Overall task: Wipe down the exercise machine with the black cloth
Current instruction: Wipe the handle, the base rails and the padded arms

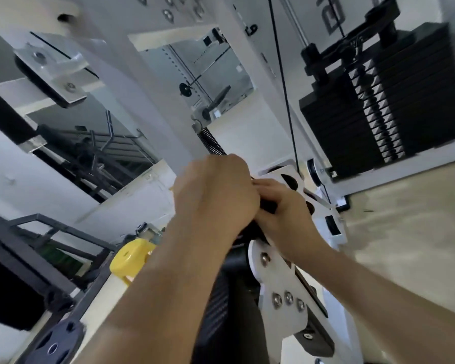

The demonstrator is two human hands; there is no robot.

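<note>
Cloth location: the black cloth [267, 204] shows only as a dark fold between both hands, against the exercise machine [281, 290].
Left hand [213, 193]: fingers curled shut over the bundle.
Right hand [281, 206]: fingers pressed closed on the cloth's far side.
Cloth handling: judged soft, light and limp; best held bunched in the palm.
Machine surfaces: white painted plate, rigid and smooth, with domed bolts [288, 298] likely to snag.
Nearby parts: coiled spring [212, 143], thin cable [286, 101], black weight stack [384, 106].
</note>
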